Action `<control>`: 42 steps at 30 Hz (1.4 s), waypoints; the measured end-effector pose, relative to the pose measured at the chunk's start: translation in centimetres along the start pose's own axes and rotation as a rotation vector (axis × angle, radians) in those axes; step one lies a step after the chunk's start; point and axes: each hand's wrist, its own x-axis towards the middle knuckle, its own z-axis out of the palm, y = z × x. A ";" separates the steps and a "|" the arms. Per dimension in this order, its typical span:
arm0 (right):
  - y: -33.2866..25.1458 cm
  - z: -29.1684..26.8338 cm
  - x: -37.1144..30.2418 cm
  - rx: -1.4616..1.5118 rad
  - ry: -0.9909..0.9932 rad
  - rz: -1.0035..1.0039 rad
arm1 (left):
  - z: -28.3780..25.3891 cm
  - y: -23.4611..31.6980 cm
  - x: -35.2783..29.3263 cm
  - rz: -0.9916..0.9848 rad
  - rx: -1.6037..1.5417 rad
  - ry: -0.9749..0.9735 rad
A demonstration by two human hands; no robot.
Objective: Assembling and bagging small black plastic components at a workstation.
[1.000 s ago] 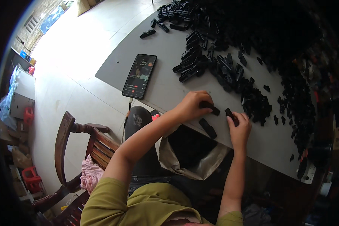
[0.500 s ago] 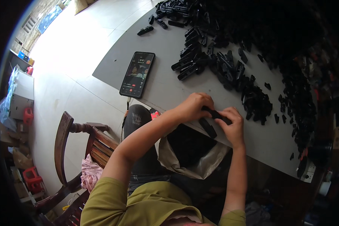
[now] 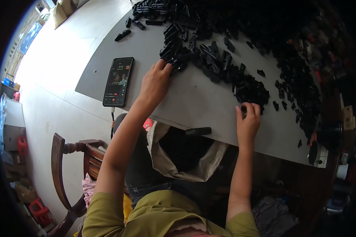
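With its fingers bent down over the near end of a stack of long black plastic parts point(image 3: 171, 49), my left hand point(image 3: 156, 83) grips one of them; its fingertips are partly hidden. My right hand point(image 3: 248, 122) is at the near edge of a heap of small black plastic pieces point(image 3: 251, 89), thumb and fingers apart. A single long black part point(image 3: 198, 131) is at the table edge, above the mouth of a pale woven bag point(image 3: 156, 158). Dark contents fill the bag, in front of my lap.
A phone point(image 3: 118, 82) with a cable lies on the left of the grey table point(image 3: 209, 114). More black parts point(image 3: 296, 91) cover the far and right side. A wooden chair point(image 3: 61, 170) with pink cloth stands at left, near red stools point(image 3: 39, 211).
My hands have parted from the black piece they held together. The left moved up-left to the long parts, the right to the small pieces. A long part is now above the bag.
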 end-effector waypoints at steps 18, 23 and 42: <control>0.5 0.9 -0.4 -0.125 0.031 0.034 | 0.9 3.3 -2.5 -0.219 -0.887 -0.236; 2.9 -0.3 -1.4 0.952 0.048 0.584 | 1.0 4.3 -1.9 -0.251 -0.784 -0.253; -2.8 1.3 -0.4 0.329 -0.277 -0.286 | 3.0 3.5 -3.6 0.209 -0.657 -0.106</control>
